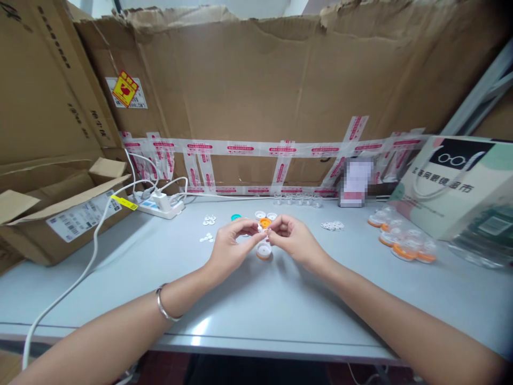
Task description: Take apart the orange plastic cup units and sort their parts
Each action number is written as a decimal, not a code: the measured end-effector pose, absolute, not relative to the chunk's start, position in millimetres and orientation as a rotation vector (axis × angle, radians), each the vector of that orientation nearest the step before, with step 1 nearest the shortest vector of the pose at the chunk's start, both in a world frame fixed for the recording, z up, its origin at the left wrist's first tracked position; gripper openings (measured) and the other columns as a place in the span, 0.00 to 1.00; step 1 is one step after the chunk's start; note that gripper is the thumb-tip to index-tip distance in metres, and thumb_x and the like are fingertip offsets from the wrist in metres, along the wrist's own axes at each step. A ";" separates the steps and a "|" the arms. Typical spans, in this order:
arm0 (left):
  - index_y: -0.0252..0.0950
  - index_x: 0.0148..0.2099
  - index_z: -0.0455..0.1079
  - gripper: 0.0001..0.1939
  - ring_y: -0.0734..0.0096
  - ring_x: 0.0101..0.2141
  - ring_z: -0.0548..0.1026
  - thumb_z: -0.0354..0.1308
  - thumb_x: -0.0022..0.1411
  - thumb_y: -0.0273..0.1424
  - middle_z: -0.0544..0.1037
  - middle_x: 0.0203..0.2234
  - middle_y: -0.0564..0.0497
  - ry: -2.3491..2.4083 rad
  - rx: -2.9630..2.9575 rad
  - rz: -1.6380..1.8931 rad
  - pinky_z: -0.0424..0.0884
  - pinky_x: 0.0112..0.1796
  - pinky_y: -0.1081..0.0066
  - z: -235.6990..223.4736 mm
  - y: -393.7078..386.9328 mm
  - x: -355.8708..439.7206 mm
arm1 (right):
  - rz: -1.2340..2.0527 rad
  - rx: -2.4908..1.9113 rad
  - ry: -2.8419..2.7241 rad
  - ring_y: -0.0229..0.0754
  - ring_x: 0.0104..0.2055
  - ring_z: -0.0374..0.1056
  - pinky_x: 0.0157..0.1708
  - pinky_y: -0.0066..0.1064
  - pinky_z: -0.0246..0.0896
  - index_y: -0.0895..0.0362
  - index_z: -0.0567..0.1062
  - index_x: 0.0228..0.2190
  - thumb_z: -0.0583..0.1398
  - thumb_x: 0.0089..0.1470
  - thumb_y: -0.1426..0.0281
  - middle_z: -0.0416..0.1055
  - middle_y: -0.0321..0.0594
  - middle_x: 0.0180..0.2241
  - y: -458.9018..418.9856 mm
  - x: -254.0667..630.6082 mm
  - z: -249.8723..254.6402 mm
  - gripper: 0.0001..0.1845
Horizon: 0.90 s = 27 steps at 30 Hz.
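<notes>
My left hand [230,243] and my right hand [292,238] meet above the middle of the grey table [256,310]. Both pinch a tiny white part [265,231] between their fingertips. Just below them an orange-based round cap [263,251] stands on the table. Behind the hands lie an orange cap [265,222], two white caps [260,215] and a teal one [236,217]. A silver bangle sits on my left wrist.
Small white discs [208,220] lie left of the hands, a white pile [332,225] to the right. Orange-and-clear caps [404,243] cluster by a paper bag [457,182]. A power strip [160,205] with cable and a cardboard box [60,214] stand left. Taped cardboard walls the back.
</notes>
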<state>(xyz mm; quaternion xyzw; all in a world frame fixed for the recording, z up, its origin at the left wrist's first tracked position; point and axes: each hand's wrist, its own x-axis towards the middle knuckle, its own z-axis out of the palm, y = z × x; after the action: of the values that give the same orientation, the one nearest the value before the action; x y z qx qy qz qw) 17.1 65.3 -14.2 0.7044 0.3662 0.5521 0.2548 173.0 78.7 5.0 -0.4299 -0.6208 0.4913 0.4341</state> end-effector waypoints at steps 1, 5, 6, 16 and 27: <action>0.34 0.36 0.71 0.08 0.72 0.33 0.73 0.59 0.54 0.32 0.75 0.34 0.49 0.993 1.854 1.488 0.72 0.38 0.71 -14.3 64.9 18.5 | 1.131 -1.056 -1.616 0.34 0.26 0.65 0.29 0.27 0.60 0.57 0.64 0.24 0.60 0.40 0.70 0.69 0.34 0.24 79.4 174.3 5.6 0.08; 0.34 0.38 0.71 0.08 0.71 0.36 0.72 0.59 0.54 0.31 0.74 0.35 0.49 0.979 1.857 1.521 0.71 0.41 0.70 -12.0 64.0 16.7 | 0.906 -1.125 -1.816 0.36 0.26 0.65 0.27 0.28 0.60 0.57 0.65 0.25 0.59 0.42 0.68 0.69 0.35 0.24 90.8 187.9 10.4 0.07; 0.35 0.38 0.71 0.09 0.72 0.36 0.72 0.58 0.54 0.31 0.74 0.36 0.49 0.987 1.847 1.536 0.70 0.41 0.70 -10.9 64.5 14.5 | 0.810 -1.169 -1.847 0.36 0.26 0.65 0.27 0.27 0.59 0.57 0.65 0.25 0.58 0.42 0.68 0.69 0.35 0.24 96.4 194.1 12.0 0.07; 0.33 0.41 0.68 0.14 0.66 0.38 0.74 0.59 0.53 0.34 0.75 0.35 0.47 0.924 1.430 1.358 0.70 0.38 0.69 -2.5 73.8 5.9 | 0.443 -1.658 -2.168 0.38 0.26 0.69 0.27 0.25 0.58 0.57 0.71 0.23 0.56 0.44 0.70 0.73 0.37 0.22 150.6 251.4 9.0 0.05; 0.33 0.42 0.72 0.13 0.68 0.38 0.75 0.59 0.54 0.32 0.78 0.34 0.47 0.696 1.129 1.255 0.67 0.47 0.66 2.8 71.4 5.1 | 0.312 -1.587 -2.194 0.38 0.25 0.65 0.24 0.27 0.54 0.56 0.77 0.30 0.55 0.49 0.62 0.73 0.37 0.23 130.3 233.3 16.2 0.14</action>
<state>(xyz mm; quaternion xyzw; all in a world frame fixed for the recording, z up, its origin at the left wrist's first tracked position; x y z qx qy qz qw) 5.1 71.4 2.8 0.4894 0.3018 0.5439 0.6112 233.3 130.3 16.2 -0.5696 -0.7876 0.1119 0.2064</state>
